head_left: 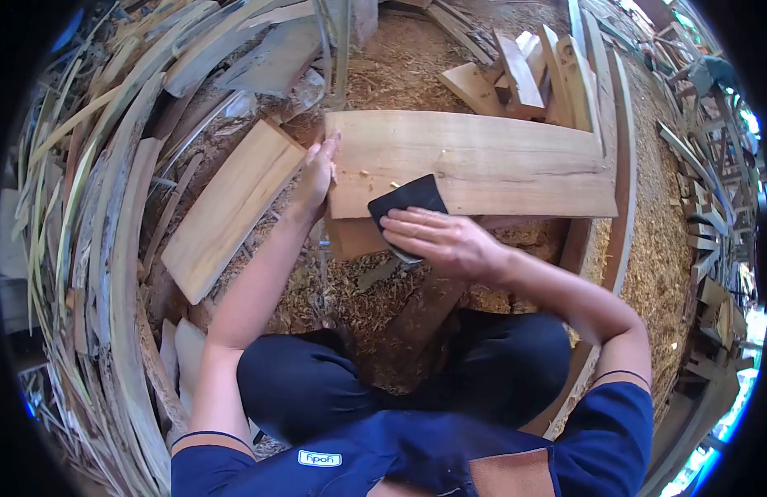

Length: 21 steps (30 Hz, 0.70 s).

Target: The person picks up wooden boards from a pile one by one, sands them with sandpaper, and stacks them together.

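Note:
A pale wooden board (483, 161) lies crosswise in front of me, with a few small wood chips on its face. My left hand (319, 170) grips the board's left end, its fingers over the edge. A dark sheet of sandpaper (416, 195) is under my right hand (433, 240), at the board's near edge toward the left. The right fingers lie together across the sheet, holding it; part of the sheet hangs past the edge. My right thumb is hidden.
Another plank (230, 211) leans at the left, beside a large heap of thin wood strips (110, 240). Cut wood blocks (524, 74) stand behind the board. A long beam (623, 166) runs along the right, and shavings (652, 248) cover the ground.

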Available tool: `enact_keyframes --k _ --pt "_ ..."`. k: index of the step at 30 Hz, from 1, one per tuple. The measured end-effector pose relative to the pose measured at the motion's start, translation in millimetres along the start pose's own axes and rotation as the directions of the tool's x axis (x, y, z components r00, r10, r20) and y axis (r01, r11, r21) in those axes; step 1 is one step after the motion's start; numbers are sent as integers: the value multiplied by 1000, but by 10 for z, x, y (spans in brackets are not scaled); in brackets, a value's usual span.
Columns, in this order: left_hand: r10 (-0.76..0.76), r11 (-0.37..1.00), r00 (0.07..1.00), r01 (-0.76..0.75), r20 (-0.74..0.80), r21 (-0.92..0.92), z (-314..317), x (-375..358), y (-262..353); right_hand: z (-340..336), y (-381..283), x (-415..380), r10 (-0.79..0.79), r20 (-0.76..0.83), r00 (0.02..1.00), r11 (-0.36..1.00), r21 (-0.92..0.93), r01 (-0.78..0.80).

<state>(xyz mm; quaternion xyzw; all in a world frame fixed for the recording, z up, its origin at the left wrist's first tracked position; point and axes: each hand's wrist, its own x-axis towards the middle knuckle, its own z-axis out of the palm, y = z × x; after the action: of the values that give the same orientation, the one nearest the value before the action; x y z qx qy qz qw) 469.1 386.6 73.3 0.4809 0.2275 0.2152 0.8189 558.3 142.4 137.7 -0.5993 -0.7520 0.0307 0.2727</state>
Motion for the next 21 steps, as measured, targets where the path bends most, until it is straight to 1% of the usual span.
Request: enact_keyframes --k 1,2,3,4,6,7,8,9,10,12,13,15,16,17,18,19,20,21 --pt "-46 997 999 46 6 68 -43 13 23 1 41 85 -121 69 990 993 19 120" --pt "-96 987 995 94 10 129 -79 10 29 -24 105 68 -90 66 994 996 0 90" --pt "-120 987 992 116 32 108 -77 9 42 -40 119 95 136 57 989 985 102 -141" --pt "-120 988 992 116 36 99 -72 -1 27 -85 145 111 357 71 932 911 194 -364" --pt "-161 980 983 149 83 132 -71 19 61 -115 532 190 433 -144 890 891 -79 -447" --pt "-158 980 983 146 88 133 -76 -27 36 85 815 151 349 -281 894 838 -333 -432" --pt "-110 993 985 104 130 49 -83 -64 18 95 715 232 341 -294 893 836 -340 -431" --pt "-49 998 984 56 169 -38 -77 -41 46 148 509 420 241 -188 952 866 -402 -298" --pt "-54 997 983 61 174 -37 -88 -73 64 271 273 523 161 -63 985 882 -438 -172" --pt "-153 981 965 174 214 -85 -137 -123 121 609 -7 639 -100 -24 995 918 -388 83" --pt "-204 961 959 235 199 -149 -151 -93 151 572 62 621 -92 -29 995 916 -395 73" --pt "-198 963 953 233 231 -136 -254 -70 137 412 303 629 26 59 998 974 -225 -13" --pt "-196 964 946 234 260 -126 -294 -82 118 247 409 632 187 90 978 888 -441 -129" --pt "-195 971 958 219 209 -99 -285 -84 115 155 720 609 323 -11 946 905 -288 -312" --pt "-199 969 956 224 216 -101 -295 -88 98 19 792 654 475 -93 875 869 -109 -483" --pt "-216 966 945 243 247 -84 -315 -56 94 20 716 619 481 -103 871 863 -117 -491" --pt "-226 965 933 254 279 -70 -324 -7 98 85 561 558 302 -14 953 845 -459 -274" --pt "-189 981 933 194 305 14 -344 20 88 117 312 526 156 141 978 693 -721 -6"
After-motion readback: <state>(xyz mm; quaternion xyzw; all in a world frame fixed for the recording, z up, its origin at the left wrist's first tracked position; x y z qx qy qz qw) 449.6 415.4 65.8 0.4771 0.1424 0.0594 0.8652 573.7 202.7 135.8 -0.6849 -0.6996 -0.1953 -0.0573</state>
